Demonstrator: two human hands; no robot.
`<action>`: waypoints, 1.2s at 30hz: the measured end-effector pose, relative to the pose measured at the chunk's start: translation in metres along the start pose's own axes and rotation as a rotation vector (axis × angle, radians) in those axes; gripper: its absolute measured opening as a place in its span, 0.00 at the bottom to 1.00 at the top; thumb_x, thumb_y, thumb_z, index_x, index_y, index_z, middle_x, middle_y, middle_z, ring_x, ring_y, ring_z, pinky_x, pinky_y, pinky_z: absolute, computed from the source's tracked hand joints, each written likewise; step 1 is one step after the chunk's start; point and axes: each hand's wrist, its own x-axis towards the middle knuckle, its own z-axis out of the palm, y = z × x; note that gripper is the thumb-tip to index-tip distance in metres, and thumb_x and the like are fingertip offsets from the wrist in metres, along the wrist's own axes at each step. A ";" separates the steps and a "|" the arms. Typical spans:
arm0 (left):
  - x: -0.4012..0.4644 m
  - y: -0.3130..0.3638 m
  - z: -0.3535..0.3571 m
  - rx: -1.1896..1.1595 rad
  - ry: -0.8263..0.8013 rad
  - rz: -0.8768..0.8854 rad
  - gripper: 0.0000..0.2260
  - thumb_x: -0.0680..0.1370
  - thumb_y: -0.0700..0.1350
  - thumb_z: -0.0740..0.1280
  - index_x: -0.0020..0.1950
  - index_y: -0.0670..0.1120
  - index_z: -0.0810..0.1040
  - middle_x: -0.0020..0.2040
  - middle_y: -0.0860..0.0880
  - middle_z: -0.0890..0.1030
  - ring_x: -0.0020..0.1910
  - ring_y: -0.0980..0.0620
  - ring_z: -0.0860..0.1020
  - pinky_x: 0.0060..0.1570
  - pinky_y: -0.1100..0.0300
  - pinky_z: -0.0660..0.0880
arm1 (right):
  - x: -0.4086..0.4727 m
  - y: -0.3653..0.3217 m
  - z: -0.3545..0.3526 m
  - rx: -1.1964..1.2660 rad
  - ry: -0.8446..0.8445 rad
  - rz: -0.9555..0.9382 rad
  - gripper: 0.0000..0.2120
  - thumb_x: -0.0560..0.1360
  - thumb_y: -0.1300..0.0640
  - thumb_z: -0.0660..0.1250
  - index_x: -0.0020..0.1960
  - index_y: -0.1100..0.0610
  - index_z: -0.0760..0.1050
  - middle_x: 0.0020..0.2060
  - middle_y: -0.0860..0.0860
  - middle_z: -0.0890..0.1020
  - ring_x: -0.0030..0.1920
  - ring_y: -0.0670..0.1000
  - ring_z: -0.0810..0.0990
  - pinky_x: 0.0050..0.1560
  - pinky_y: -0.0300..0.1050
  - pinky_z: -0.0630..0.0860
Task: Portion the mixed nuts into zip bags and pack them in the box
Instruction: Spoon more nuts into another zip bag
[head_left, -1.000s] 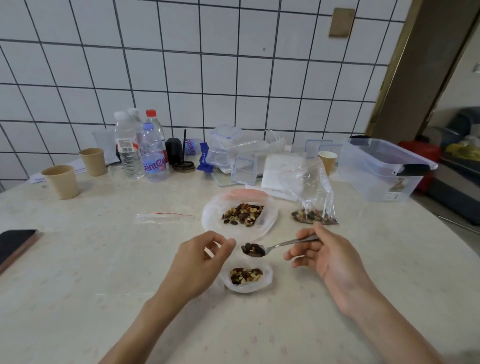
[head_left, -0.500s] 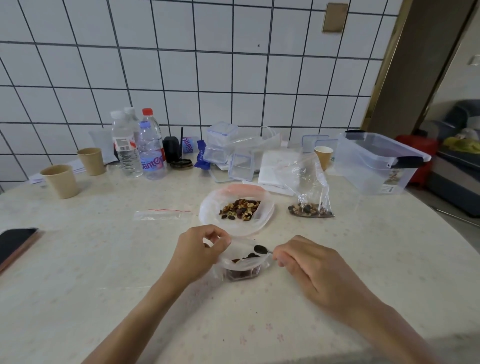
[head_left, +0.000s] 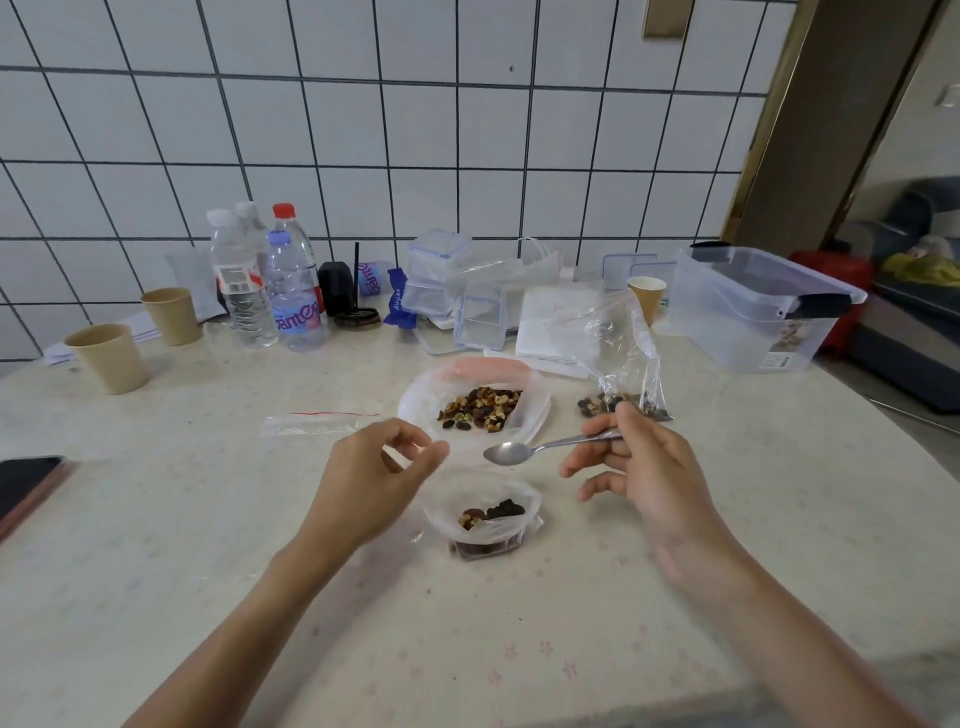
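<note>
The handle of a metal spoon (head_left: 540, 448) is pinched between thumb and fingers of the right hand (head_left: 641, 467); the bowl, now bare, is held level above the near zip bag (head_left: 480, 514). The fingers of the left hand (head_left: 371, 480) are curled, thumb and forefinger nearly meeting at the bag's far-left rim — whether film is pinched between them cannot be told.

The near bag stands open-mouthed on the table (head_left: 156, 545), a small dark heap of nuts inside. Beyond it the supply of mixed nuts (head_left: 480, 408) lies on a white plastic-lined plate; a filled bag (head_left: 621, 364) stands to the right, an empty flat bag (head_left: 317, 422) to the left, and the clear box (head_left: 753, 306) far right.

The bag is judged light, soft and slippery; its walls may collapse unless the rim is held. It would best be taken by the zip strip at the top, never squeezed at the belly, since the nuts shift and spill easily.

Half a second earlier the spoon was tipped into the bag, both hands closed in over it. Since then the spoon has been emptied and lifted clear, and the hands have been drawn apart.
</note>
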 end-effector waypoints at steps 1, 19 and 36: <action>0.006 -0.002 0.000 0.005 0.064 -0.010 0.11 0.75 0.63 0.72 0.47 0.57 0.80 0.42 0.57 0.82 0.35 0.59 0.80 0.35 0.66 0.72 | 0.004 0.001 0.002 0.020 0.008 0.028 0.21 0.87 0.50 0.56 0.50 0.64 0.78 0.35 0.62 0.84 0.39 0.59 0.86 0.31 0.47 0.80; 0.068 -0.028 0.045 -0.068 0.172 -0.045 0.13 0.82 0.58 0.66 0.58 0.52 0.82 0.44 0.59 0.83 0.40 0.58 0.82 0.40 0.59 0.77 | 0.104 0.041 0.061 -0.286 0.057 -0.014 0.23 0.86 0.46 0.56 0.45 0.61 0.79 0.31 0.56 0.86 0.34 0.57 0.87 0.30 0.45 0.81; 0.063 -0.030 0.046 -0.079 0.226 0.018 0.04 0.83 0.54 0.66 0.52 0.58 0.80 0.43 0.61 0.83 0.32 0.57 0.82 0.35 0.57 0.79 | 0.107 0.070 0.069 -0.256 -0.032 0.153 0.14 0.86 0.53 0.59 0.53 0.54 0.82 0.42 0.47 0.88 0.38 0.52 0.88 0.47 0.63 0.85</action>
